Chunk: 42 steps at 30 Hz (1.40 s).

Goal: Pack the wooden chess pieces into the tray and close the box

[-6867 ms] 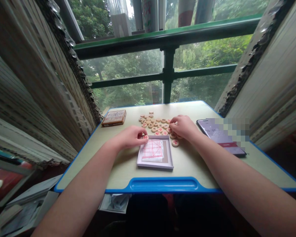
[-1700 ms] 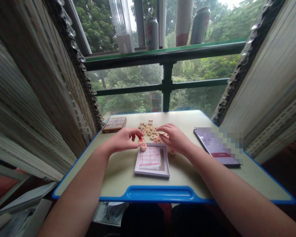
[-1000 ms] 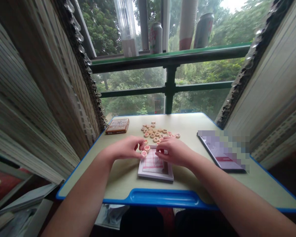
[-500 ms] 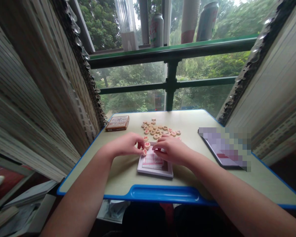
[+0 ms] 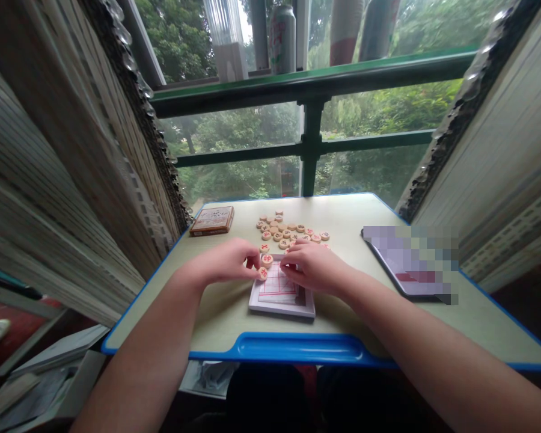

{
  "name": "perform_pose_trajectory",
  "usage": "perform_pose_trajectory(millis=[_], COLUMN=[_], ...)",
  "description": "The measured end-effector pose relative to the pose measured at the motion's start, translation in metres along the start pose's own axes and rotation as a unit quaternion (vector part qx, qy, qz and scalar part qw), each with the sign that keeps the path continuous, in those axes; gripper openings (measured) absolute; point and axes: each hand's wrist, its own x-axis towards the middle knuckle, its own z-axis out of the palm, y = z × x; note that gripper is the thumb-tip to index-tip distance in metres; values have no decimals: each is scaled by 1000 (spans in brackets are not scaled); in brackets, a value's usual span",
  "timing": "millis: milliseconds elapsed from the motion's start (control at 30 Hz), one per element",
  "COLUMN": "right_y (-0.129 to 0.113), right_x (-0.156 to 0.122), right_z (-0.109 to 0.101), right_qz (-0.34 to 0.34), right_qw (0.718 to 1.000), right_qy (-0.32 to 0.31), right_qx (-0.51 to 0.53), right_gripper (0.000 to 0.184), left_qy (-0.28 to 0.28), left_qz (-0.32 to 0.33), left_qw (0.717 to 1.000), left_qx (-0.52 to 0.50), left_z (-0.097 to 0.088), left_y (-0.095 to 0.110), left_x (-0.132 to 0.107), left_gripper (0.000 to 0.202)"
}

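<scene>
Head view: left hand [image 5: 234, 260] pinches disc [image 5: 262, 274]; right hand [image 5: 318, 264], grip unclear, part-hides tray [image 5: 282, 311]; phone [image 5: 408, 267] right, box [image 5: 213, 220] left.

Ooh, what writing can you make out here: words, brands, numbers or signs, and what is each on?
"帥", probably, in red: the round wooden piece beside the left hand.
Red and dark characters on the other pieces: too small or blurred to read.
Lettering on the flat box: too blurred.
Red marking on the can: unreadable.
Phone: nothing readable; the picture is partly pixelated there.
</scene>
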Motion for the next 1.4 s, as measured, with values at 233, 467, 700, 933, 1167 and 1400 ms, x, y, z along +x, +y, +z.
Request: perform_pose_trajectory(millis=[233, 467, 700, 933, 1167, 1400], right_y=[-1, -6, -17, -18, -21, -22], right_x=[0, -1, -2, -5, -5, -4], right_z=[0, -1, 0, 2, 3, 3], right_qz=[1, -34, -83, -96, -93, -90], right_qw=[1000, 999, 994, 993, 993, 993], right_qy=[-3, -17, -31, -32, -37, -45], right_qx=[-6, 27, 56, 66, 59, 62], right_gripper=[21, 15, 25, 24, 22, 23], left_qy=[-1, 10, 95, 89, 87, 92], left_qz=[13, 9, -41, -39, -33, -25], left_qw=[1000, 1000, 994, 994, 993, 993], left_qx=[-8, -21, -37, -47, -67, -64], left_z=[3, 3, 10, 16, 20, 19], left_y=[2, 1, -14, -23, -29, -27], left_x=[1, 4, 17, 25, 28, 27], left_gripper=[35, 33, 32, 35, 20, 19])
